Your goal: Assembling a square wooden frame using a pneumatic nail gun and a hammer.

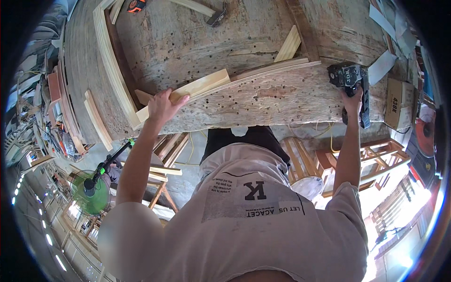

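Observation:
Along the near edge of a worn wooden workbench (pixel 277 105), my left hand (pixel 165 109) grips a short pale wooden block (pixel 202 85), thumb on the near side. The block lies against a long thin wooden strip (pixel 277 68) that runs along this edge. Farther right, my right hand (pixel 353 99) is wrapped round the handle of a black nail gun (pixel 348 75). The tool is at the bench's front right, apart from the strip; its nose is hard to make out. Next to my left hand, a pale wooden frame piece (pixel 112 66) meets the strip at a corner.
A hammer (pixel 216 18) and an orange tape measure (pixel 136 5) lie toward the back of the bench. A loose wood offcut (pixel 288 44) leans near the strip's right end. A cardboard box (pixel 398 104) stands at right. A green fan (pixel 90 191) is at lower left.

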### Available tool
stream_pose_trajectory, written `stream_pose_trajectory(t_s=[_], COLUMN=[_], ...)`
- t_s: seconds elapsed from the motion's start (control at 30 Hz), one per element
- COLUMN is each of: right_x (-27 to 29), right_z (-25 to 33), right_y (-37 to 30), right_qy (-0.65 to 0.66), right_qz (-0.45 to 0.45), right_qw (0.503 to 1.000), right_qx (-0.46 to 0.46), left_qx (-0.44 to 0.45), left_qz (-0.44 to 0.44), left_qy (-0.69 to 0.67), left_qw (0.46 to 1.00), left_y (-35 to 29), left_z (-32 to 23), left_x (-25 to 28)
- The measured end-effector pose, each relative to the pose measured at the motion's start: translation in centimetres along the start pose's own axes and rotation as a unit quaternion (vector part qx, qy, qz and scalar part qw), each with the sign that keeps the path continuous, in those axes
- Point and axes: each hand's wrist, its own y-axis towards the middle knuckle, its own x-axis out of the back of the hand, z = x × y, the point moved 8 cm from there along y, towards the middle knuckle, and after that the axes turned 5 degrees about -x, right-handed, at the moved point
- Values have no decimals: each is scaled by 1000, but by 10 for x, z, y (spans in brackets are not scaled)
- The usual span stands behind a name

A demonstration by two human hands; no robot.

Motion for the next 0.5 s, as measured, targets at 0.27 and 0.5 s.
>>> stream_pose_trajectory(t_s=[0.27, 0.5], right_x=[-8, 21], right_z=[-25, 16], right_y=[16, -13], right_qy=[-87, 129], right_qz=[31, 155], right_qw=[995, 977], right_qx=[-32, -67], left_qx=[-25, -17], left_qz=[-99, -107], left_qy=[13, -15], left_qw=[995, 994], left_y=[-3, -8], left_z=[-3, 3], left_x=[5, 8])
